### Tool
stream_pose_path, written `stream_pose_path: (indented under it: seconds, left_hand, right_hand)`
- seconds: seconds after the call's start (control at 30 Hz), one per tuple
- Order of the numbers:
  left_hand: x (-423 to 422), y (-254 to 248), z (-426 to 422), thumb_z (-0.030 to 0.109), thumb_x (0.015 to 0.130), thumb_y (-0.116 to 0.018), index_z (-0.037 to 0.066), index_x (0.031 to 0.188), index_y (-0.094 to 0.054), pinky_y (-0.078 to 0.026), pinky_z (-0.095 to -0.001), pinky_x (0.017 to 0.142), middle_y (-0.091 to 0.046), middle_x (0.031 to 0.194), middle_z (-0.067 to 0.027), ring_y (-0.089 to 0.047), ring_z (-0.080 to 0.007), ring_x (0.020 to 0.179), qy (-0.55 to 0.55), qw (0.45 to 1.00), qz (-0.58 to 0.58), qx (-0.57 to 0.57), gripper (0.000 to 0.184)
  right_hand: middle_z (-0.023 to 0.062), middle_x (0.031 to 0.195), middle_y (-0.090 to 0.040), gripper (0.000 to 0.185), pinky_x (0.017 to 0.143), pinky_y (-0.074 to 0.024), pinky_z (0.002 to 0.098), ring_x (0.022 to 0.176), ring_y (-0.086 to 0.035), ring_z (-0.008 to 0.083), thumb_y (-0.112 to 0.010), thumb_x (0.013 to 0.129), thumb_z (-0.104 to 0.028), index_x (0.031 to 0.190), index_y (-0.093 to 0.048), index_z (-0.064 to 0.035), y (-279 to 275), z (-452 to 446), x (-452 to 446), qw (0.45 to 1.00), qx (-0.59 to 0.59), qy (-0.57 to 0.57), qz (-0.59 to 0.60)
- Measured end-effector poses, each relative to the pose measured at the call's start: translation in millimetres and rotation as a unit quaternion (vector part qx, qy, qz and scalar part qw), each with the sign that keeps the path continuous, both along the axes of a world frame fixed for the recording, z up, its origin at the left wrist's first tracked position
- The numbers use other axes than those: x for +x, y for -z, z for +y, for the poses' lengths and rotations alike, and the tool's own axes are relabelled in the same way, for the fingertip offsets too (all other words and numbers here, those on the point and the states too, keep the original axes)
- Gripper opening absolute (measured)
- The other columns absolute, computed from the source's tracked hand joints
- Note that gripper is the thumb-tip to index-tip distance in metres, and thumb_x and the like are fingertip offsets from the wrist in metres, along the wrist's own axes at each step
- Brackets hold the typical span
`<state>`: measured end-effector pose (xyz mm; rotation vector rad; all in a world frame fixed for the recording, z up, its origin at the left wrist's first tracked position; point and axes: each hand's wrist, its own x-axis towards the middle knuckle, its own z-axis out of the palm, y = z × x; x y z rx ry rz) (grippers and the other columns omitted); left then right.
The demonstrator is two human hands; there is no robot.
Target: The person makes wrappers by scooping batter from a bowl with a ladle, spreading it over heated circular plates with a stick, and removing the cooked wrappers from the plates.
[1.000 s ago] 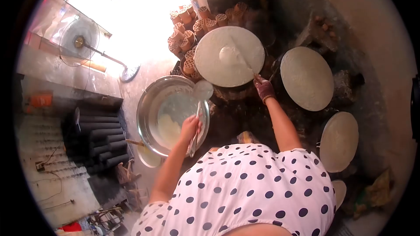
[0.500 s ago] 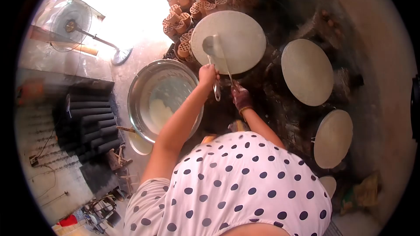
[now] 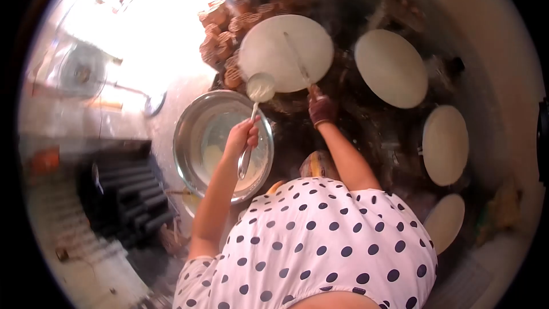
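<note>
My left hand (image 3: 243, 136) is closed around the metal handle of a ladle (image 3: 261, 88), whose bowl has pale batter in it. The ladle's bowl hangs between the big metal basin (image 3: 182, 131) and the nearest white round surface (image 3: 260, 43). My right hand (image 3: 322, 109), in a dark reddish glove, grips a long thin spatula (image 3: 295, 56). The spatula's blade reaches over that round surface; whether it touches cannot be told. Pale liquid batter (image 3: 213, 154) lies in the basin below my left forearm.
More white round surfaces (image 3: 391, 68), (image 3: 445, 146) curve along my right side. Perforated clay-coloured cylinders (image 3: 214, 46) are piled behind the nearest one. At left stand a fan (image 3: 83, 72) and a stack of dark cylinders (image 3: 134, 189).
My left hand has drawn the ladle back from above the round surface toward the basin, and its bowl now shows batter. The spatula stays over the surface. The whole view has shifted.
</note>
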<state>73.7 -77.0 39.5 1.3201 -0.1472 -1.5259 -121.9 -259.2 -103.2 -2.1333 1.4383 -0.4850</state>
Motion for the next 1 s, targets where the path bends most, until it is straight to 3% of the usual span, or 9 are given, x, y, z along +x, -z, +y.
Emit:
stream_pose_path:
  seconds: [0.1, 0.17, 0.3, 0.47, 0.53, 0.67, 0.73, 0.77, 1.0]
  left_hand:
    - [-22, 7, 2, 0.019, 0.096, -0.046, 0.005, 0.11, -0.056, -0.033, -0.0242, 0.038, -0.042, 0.06, 0.0026, -0.037, -0.0087, 0.041, 0.063, 0.997, -0.025, 0.037, 0.023]
    - [-36, 16, 11, 0.018, 0.095, -0.047, 0.004, 0.112, -0.056, -0.032, -0.0244, 0.038, -0.043, 0.06, 0.0022, -0.037, -0.0085, 0.041, 0.127, 0.991, -0.012, 0.047, 0.024]
    - [-81, 3, -21, 0.017, 0.096, -0.044, 0.007, 0.13, -0.047, -0.029, -0.0235, 0.034, -0.039, 0.057, 0.0033, -0.035, -0.0072, 0.037, 0.289, 0.957, -0.02, 0.016, 0.036]
    - [-205, -11, -32, 0.02, 0.097, -0.042, 0.01, 0.139, -0.034, -0.022, -0.0215, 0.027, -0.027, 0.053, 0.0066, -0.025, -0.0047, 0.031, 0.289, 0.912, 0.286, -0.058, 0.044]
    - [-256, -4, -68, 0.019, 0.097, -0.042, 0.01, 0.14, -0.032, -0.023, -0.0207, 0.027, -0.025, 0.052, 0.0067, -0.024, -0.005, 0.031, 0.264, 0.924, 0.272, 0.052, 0.045]
    - [-298, -45, -34, 0.019, 0.097, -0.042, 0.008, 0.138, -0.035, -0.023, -0.0194, 0.029, -0.025, 0.052, 0.0067, -0.025, -0.005, 0.032, 0.307, 0.911, 0.277, 0.0, 0.043]
    - [-304, -60, -34, 0.018, 0.097, -0.043, 0.007, 0.136, -0.039, -0.024, -0.0185, 0.03, -0.028, 0.053, 0.006, -0.026, -0.0052, 0.032, 0.386, 0.908, -0.032, -0.162, 0.04]
    - [-307, -59, -41, 0.018, 0.097, -0.043, 0.007, 0.136, -0.039, -0.024, -0.0185, 0.03, -0.028, 0.053, 0.006, -0.026, -0.0052, 0.032, 0.386, 0.909, -0.044, -0.15, 0.04]
    - [-328, -64, -69, 0.019, 0.098, -0.041, 0.009, 0.139, -0.036, -0.025, -0.0202, 0.032, -0.03, 0.057, 0.0044, -0.027, -0.005, 0.036, 0.381, 0.919, 0.085, -0.047, 0.042]
  right_hand:
    - [0.0134, 0.092, -0.062, 0.032, 0.074, -0.0506, 0.0416, 0.087, -0.062, 0.0283, -0.05, 0.086, -0.032, 0.106, -0.061, -0.0093, 21, 50, -24, 0.982, 0.0, -0.122, 0.146]
    - [0.0145, 0.088, -0.064, 0.03, 0.063, -0.0508, 0.0421, 0.077, -0.063, 0.0304, -0.049, 0.087, -0.034, 0.111, -0.057, -0.0186, 32, 108, -47, 0.993, -0.04, 0.023, 0.109]
    - [0.0144, 0.093, -0.064, 0.039, 0.071, -0.0497, 0.045, 0.09, -0.062, 0.0305, -0.05, 0.086, -0.032, 0.119, -0.055, -0.0111, 2, 143, -114, 0.961, 0.054, -0.207, 0.177]
    - [0.0164, 0.095, -0.065, 0.042, 0.07, -0.0497, 0.0434, 0.079, -0.063, 0.0355, -0.051, 0.088, -0.041, 0.114, -0.057, -0.0079, 80, 159, -284, 0.987, -0.057, 0.125, -0.084]
    - [0.0163, 0.085, -0.067, 0.047, 0.068, -0.0492, 0.0442, 0.074, -0.062, 0.039, -0.047, 0.088, -0.048, 0.095, -0.065, -0.0051, 53, 146, -364, 0.93, 0.212, 0.28, -0.107]
    - [0.0197, 0.071, -0.063, 0.055, 0.068, -0.0483, 0.0452, 0.072, -0.062, 0.0379, -0.041, 0.09, -0.052, 0.078, -0.065, -0.0032, -15, 186, -522, 0.869, 0.019, 0.487, 0.087]
    - [0.0214, 0.073, -0.063, 0.055, 0.069, -0.0481, 0.0461, 0.074, -0.062, 0.0382, -0.038, 0.092, -0.049, 0.08, -0.065, -0.0032, -97, 158, -568, 0.805, 0.087, 0.587, -0.02]
    - [0.0229, 0.079, -0.063, 0.056, 0.071, -0.0477, 0.0473, 0.078, -0.061, 0.0396, -0.039, 0.091, -0.051, 0.084, -0.064, -0.0015, -55, 143, -609, 0.799, 0.069, 0.585, 0.119]
    - [0.0226, 0.113, -0.059, 0.051, 0.088, -0.0466, 0.0427, 0.103, -0.058, 0.0389, -0.052, 0.086, -0.045, 0.116, -0.058, -0.0035, -73, 26, -716, 0.812, 0.139, 0.562, 0.073]
